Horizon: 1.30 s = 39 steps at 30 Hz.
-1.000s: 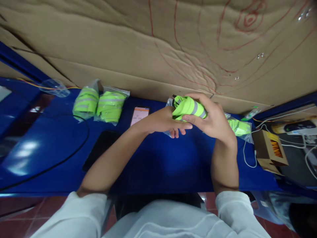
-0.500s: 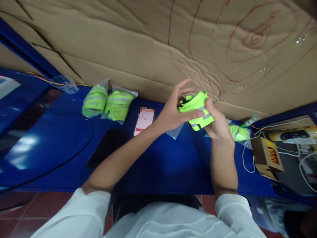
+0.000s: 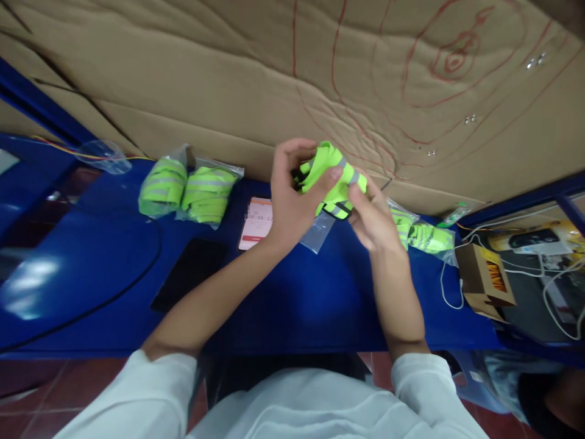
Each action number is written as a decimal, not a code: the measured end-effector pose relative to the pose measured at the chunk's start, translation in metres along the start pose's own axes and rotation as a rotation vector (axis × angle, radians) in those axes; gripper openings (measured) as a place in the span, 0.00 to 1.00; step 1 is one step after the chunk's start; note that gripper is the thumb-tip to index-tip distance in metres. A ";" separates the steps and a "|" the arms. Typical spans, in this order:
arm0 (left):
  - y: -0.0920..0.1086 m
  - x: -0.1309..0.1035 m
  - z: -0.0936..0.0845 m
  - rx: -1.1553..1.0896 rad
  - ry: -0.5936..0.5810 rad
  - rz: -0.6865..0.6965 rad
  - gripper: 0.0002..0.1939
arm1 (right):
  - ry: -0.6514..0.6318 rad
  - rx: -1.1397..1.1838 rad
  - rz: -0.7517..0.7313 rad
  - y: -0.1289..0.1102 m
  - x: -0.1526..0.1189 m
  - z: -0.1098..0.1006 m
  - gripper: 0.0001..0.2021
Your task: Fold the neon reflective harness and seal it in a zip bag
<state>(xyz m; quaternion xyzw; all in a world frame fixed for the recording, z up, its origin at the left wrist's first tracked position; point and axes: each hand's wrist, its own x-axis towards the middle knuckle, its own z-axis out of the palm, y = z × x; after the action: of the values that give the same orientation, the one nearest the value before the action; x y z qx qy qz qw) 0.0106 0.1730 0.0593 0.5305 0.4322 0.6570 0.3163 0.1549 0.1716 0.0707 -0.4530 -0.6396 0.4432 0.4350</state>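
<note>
A folded neon-yellow reflective strap bundle [image 3: 336, 174] with grey bands and black parts is held up above the blue table [image 3: 311, 299]. My left hand [image 3: 297, 183] grips its left side, thumb across the front. On the right side, my right hand [image 3: 372, 210] holds it with the thumb on its lower front. Beneath the bundle lies a clear plastic bag [image 3: 317, 233], partly hidden. A phone [image 3: 256, 224] showing a timer rests left of the bag, partly covered by my left hand.
Bagged neon bundles [image 3: 162, 188] [image 3: 209, 194] sit at the back left, others [image 3: 432, 238] at the back right. A black tablet-like slab [image 3: 188, 274], clear cup [image 3: 105, 157], open cardboard box [image 3: 484, 280] and white cables surround the work area. Brown cardboard [image 3: 205, 79] stands behind.
Both hands have moved left with the bundle and turned it slightly. More of the bagged bundles at the right now shows behind my right hand.
</note>
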 end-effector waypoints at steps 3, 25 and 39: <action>-0.008 -0.005 0.000 0.060 0.046 -0.021 0.28 | 0.071 0.031 -0.017 0.006 0.000 0.025 0.41; -0.090 -0.018 0.030 0.853 -0.536 -0.085 0.50 | 0.410 -0.406 -0.253 0.036 0.029 -0.099 0.31; -0.060 0.000 0.017 0.506 -0.465 0.421 0.38 | 0.056 -0.185 0.114 0.017 0.006 -0.125 0.25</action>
<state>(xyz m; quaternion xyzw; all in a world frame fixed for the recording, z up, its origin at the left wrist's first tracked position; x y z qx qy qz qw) 0.0244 0.2026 0.0058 0.8031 0.3790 0.4428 0.1236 0.2764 0.2019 0.0836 -0.5391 -0.6387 0.3934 0.3830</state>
